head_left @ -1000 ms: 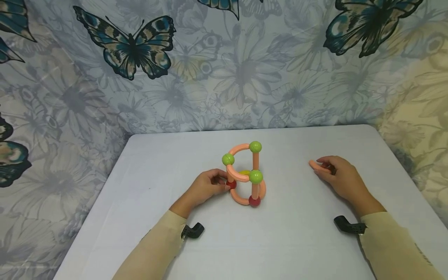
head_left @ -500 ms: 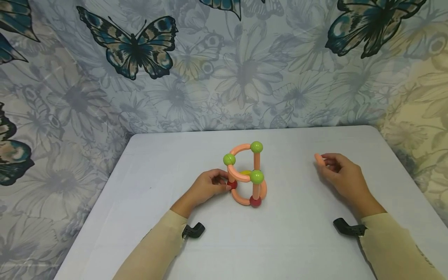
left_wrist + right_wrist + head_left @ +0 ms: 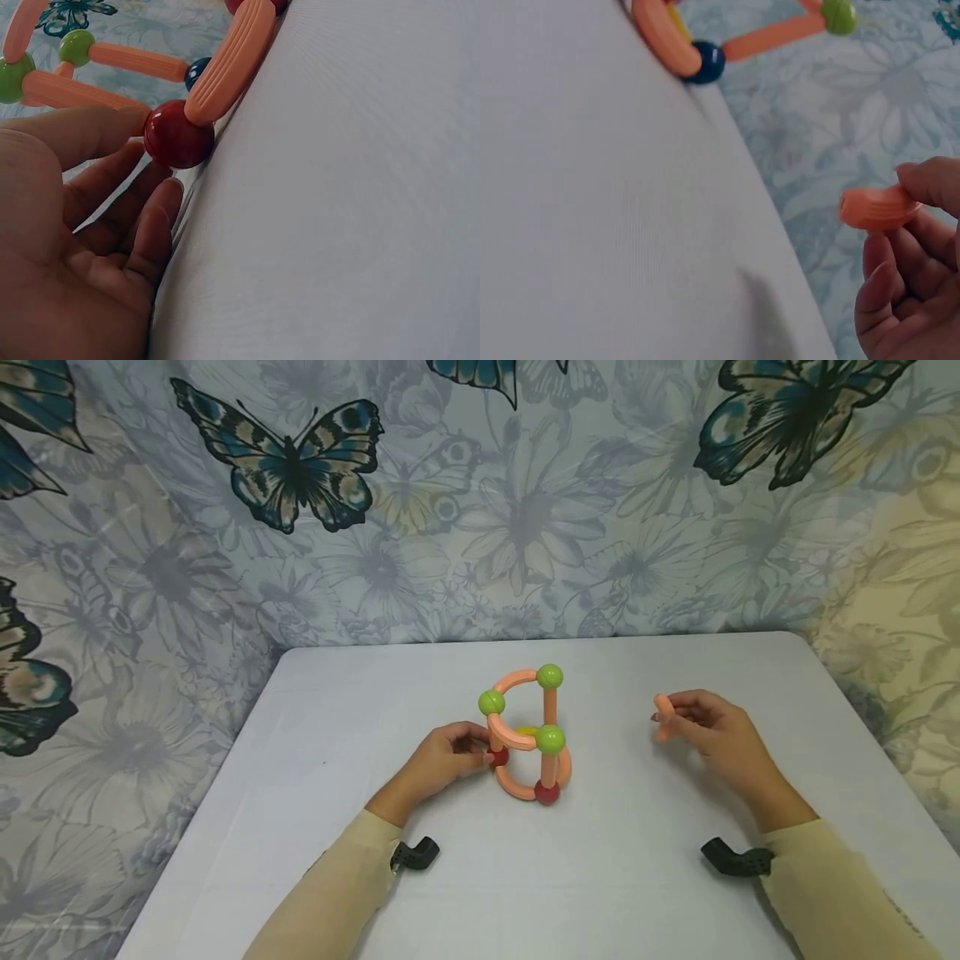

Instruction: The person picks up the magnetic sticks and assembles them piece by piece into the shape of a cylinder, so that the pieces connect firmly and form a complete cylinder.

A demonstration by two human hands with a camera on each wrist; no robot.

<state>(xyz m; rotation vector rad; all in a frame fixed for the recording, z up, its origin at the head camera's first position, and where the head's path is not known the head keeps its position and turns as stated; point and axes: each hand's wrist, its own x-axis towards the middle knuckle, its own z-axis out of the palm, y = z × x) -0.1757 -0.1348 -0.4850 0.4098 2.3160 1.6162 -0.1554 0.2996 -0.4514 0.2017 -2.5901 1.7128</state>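
Note:
On the white table stands a frame of orange sticks and coloured balls, apparently a magnetic building set. Green balls (image 3: 551,740) join the curved sticks on top; red balls (image 3: 547,792) sit at its base, and a dark blue ball (image 3: 706,62) shows at the base in the right wrist view. My left hand (image 3: 444,760) holds the frame's left red ball (image 3: 180,135), thumb against the upright stick's foot. Off to the right, my right hand (image 3: 716,735) pinches a short curved orange stick (image 3: 875,209) between thumb and fingers, raised above the table and apart from the frame.
The white table (image 3: 600,877) reaches back to a wall (image 3: 525,510) hung with butterfly-and-flower cloth. A small yellow piece (image 3: 527,729) shows inside the frame. Black wrist mounts (image 3: 416,854) stick out from both sleeves.
My right hand has lifted the curved stick, turned it from lying flat to more upright, and shifted slightly left. The left hand and the frame stay nearly as they were.

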